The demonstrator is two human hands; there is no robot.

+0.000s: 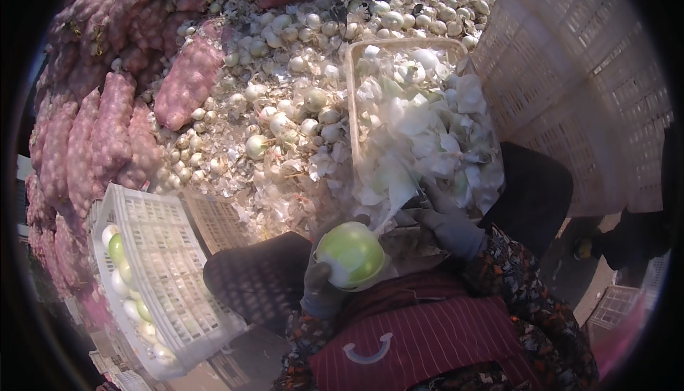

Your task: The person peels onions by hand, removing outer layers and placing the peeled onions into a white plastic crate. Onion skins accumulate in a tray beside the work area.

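My left hand (322, 292), in a grey glove, holds a large onion (351, 256), pale green with a patch of whitish skin, above my lap. To its right my right hand (446, 226), also gloved, grips something dark and thin, perhaps a small knife, largely hidden. A strip of pale onion skin (399, 190) stretches between the onion and the right fingers. Just beyond my hands lies a plastic crate (353, 118) heaped with loose skins and some white onions.
At the left, a white slatted crate (160, 220) holds peeled onions. Pink mesh sacks of onions (189, 83) are piled behind it. Loose onions (315, 100) and dry skins cover the ground ahead. Tall stacked crates (577, 86) rise at the right. A dark shoe or leg shows at the right edge.
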